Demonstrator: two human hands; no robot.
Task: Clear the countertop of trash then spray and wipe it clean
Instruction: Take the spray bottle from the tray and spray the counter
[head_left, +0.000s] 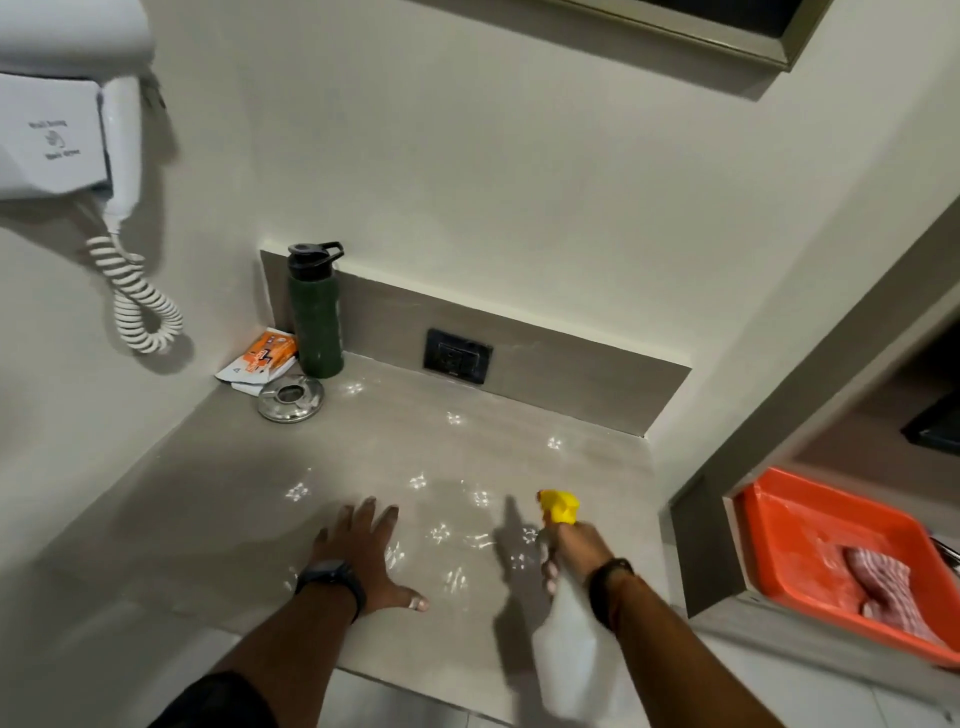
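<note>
Head view, from left to right. A white hair dryer (122, 150) hangs in its wall holder with a coiled cord (137, 301) below it, far up and left of the left hand. An orange and white packet (260, 358) lies in the far left corner of the countertop (208, 499), well beyond the left hand. A metal ashtray (291, 397) sits just in front of the packet. A dark green bottle (315, 312) with a black cap stands upright just beside both, against the back panel. A black socket (457, 356) is set in that panel, beyond the gap between the hands.

The left hand (363, 553) lies flat on the countertop, fingers spread, gripping nothing. Wet droplets (441, 532) glisten on the surface between and beyond the two hands.

The right hand (571, 551) is wrapped around the neck of a spray bottle (569, 654). Its yellow nozzle (560, 506) points away over the countertop.

Right of the right hand, an orange tray (789, 525) sits in a recess. A striped cloth (883, 587) lies inside the tray.
</note>
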